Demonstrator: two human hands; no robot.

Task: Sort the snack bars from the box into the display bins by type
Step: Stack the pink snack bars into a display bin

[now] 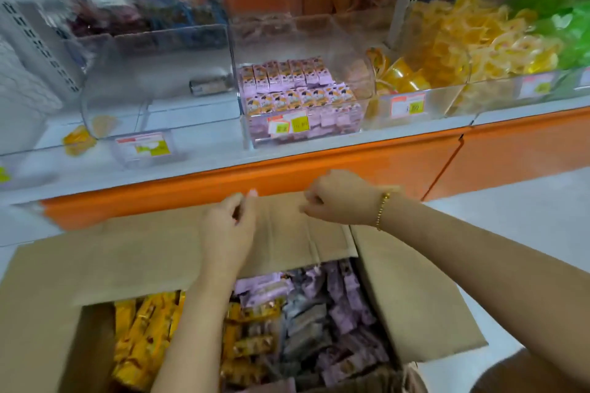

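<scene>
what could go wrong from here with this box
1. Both the left hand and right hand grip the far flap; let go, it may fold back over the bars.
2. Yellow bars, grey bars and purple bars lie packed side by side in the box, so one grab may pull mixed types into the purple-bar bin.

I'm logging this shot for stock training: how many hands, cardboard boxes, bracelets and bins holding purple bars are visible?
hands: 2, left hand, right hand
cardboard box: 1
bracelet: 1
bin of purple bars: 1
total: 5
</scene>
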